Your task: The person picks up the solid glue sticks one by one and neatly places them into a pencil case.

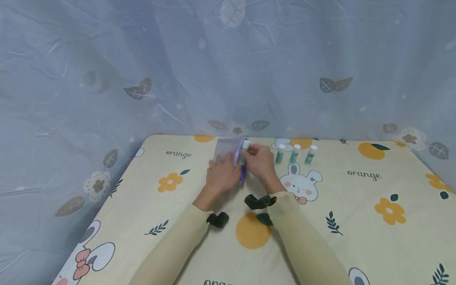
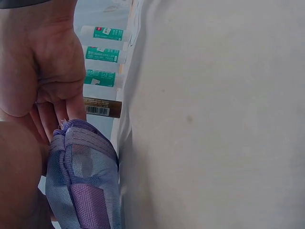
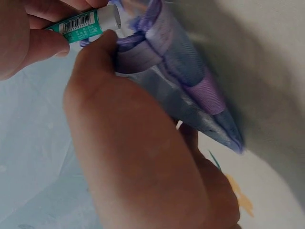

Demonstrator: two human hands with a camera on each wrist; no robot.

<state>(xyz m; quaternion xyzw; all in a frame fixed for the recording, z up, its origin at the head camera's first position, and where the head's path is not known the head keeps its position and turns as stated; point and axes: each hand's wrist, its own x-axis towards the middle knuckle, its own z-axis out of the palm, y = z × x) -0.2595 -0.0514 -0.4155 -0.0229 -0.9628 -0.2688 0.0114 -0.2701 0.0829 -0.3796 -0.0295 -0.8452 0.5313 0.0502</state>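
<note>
A purple mesh pouch (image 1: 225, 145) stands at the table's back, its purple-edged mouth facing right. My left hand (image 1: 222, 173) grips it, with the thumb (image 3: 97, 55) at the rim in the right wrist view. Just right of the mouth, my right hand (image 1: 261, 162) pinches a glue stick (image 1: 245, 145) that has a green label and white cap. In the right wrist view the cap end of this glue stick (image 3: 83, 26) points at the pouch opening. The left wrist view shows the pouch (image 2: 88, 167) close up beside the right hand (image 2: 43, 62); the held stick is hidden there.
Three more glue sticks (image 1: 294, 153) stand in a row right of my right hand. A brown tube with a barcode (image 2: 102, 108) appears beside them in the left wrist view. A printed cloth (image 1: 313, 237) covers the table, and a grey-blue curtain (image 1: 228, 79) hangs behind it.
</note>
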